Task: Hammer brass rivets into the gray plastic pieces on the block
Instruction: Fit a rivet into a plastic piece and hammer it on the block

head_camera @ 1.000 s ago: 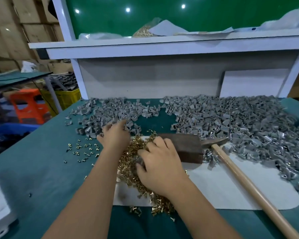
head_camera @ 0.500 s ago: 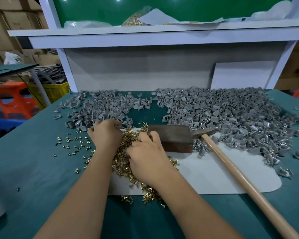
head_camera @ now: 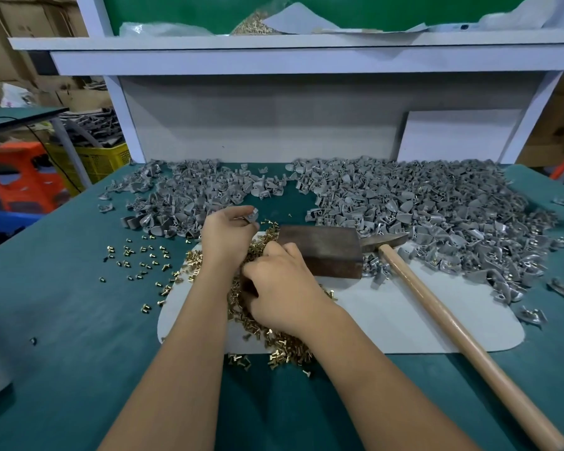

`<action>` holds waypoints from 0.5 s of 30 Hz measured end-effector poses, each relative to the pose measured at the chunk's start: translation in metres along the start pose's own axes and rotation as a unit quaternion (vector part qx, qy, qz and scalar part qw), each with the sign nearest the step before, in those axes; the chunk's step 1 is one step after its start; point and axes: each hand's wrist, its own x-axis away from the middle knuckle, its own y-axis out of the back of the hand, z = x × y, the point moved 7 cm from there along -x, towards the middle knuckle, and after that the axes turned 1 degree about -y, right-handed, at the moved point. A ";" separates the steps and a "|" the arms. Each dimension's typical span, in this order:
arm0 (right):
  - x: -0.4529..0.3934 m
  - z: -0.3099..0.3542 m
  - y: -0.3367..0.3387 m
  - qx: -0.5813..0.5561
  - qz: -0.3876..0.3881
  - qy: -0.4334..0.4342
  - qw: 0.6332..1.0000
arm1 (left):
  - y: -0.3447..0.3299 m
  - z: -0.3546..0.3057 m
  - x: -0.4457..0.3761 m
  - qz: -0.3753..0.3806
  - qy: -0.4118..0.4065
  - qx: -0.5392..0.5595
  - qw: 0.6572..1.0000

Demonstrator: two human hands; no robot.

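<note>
My left hand (head_camera: 228, 237) pinches a small gray plastic piece (head_camera: 252, 216) just above the pile of brass rivets (head_camera: 284, 345). My right hand (head_camera: 282, 289) lies curled over the rivet pile, its fingertips down among the rivets; what they hold is hidden. The dark brown block (head_camera: 323, 252) sits right of both hands on the white mat (head_camera: 404, 314). A hammer (head_camera: 437, 307) with a wooden handle lies on the mat, its head against the block's right side.
Large heaps of gray plastic pieces (head_camera: 420, 209) cover the back of the green table (head_camera: 62, 320), with a smaller heap (head_camera: 176, 203) at back left. Loose rivets (head_camera: 137, 258) are scattered left of the mat. A white shelf unit (head_camera: 274, 125) stands behind.
My left hand has come up off the gray heap with a gray piece pinched in its fingers. My right hand stays on the rivet pile. The view has shifted down and closer.
</note>
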 end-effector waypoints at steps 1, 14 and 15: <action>0.000 0.000 0.000 -0.001 -0.002 0.002 1.000 | -0.001 0.001 0.002 0.006 0.004 0.015 1.000; 0.021 -0.070 0.048 -0.183 -0.263 -0.194 0.927 | -0.017 -0.032 0.034 0.069 -0.055 0.037 0.995; 0.026 -0.081 0.050 -0.196 -0.283 -0.222 0.912 | -0.023 -0.036 0.039 0.073 -0.067 0.019 0.995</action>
